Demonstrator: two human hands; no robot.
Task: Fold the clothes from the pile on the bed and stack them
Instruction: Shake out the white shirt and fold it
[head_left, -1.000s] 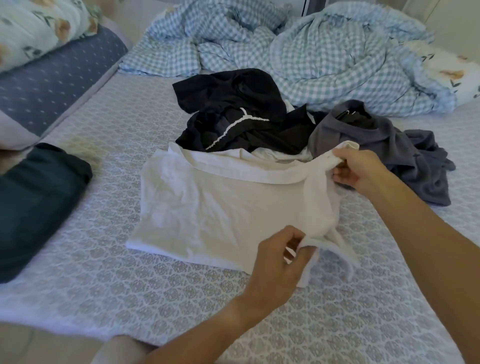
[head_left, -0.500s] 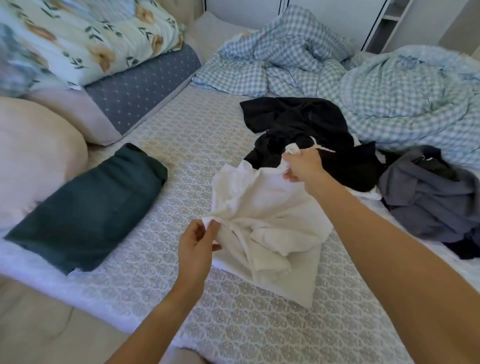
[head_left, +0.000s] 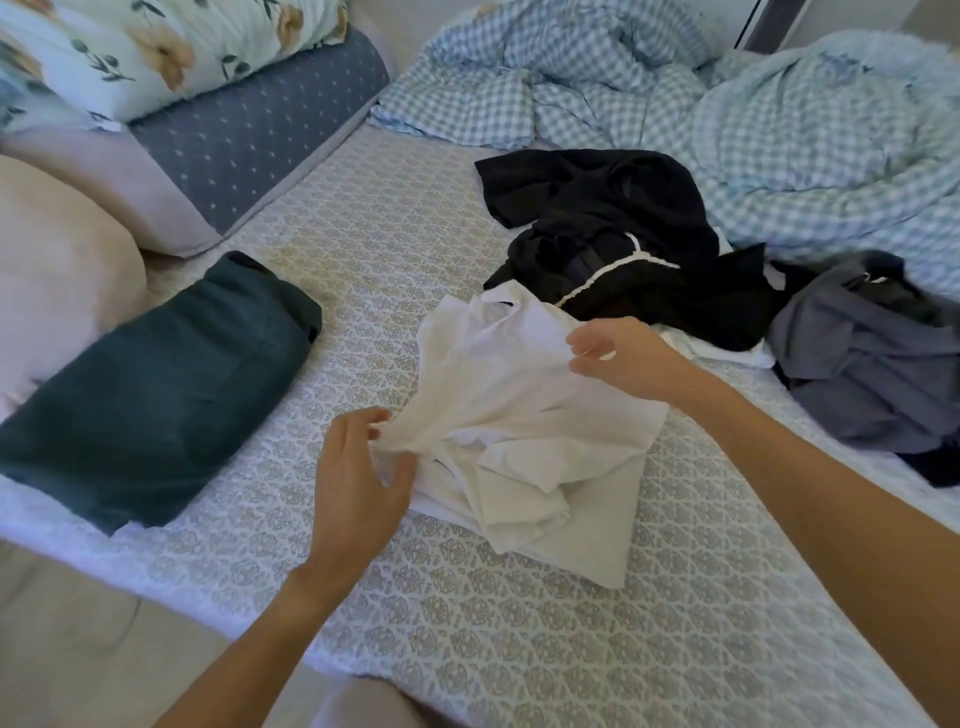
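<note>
Left hand (head_left: 358, 467): fingers pinched on bunched edge of white shirt (head_left: 524, 431).
Right hand (head_left: 618, 358): shirt's far edge gripped.
Shirt: held crumpled between both hands on bed (head_left: 415, 218).
Pile (head_left: 623, 244): beyond right hand.

Bare bedsheet (head_left: 395, 249) mid-bed — black clothes (head_left: 613, 228) right.

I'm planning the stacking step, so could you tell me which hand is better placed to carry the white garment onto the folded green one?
Probably the left hand: it pinches the white garment on the side facing the green one.
</note>
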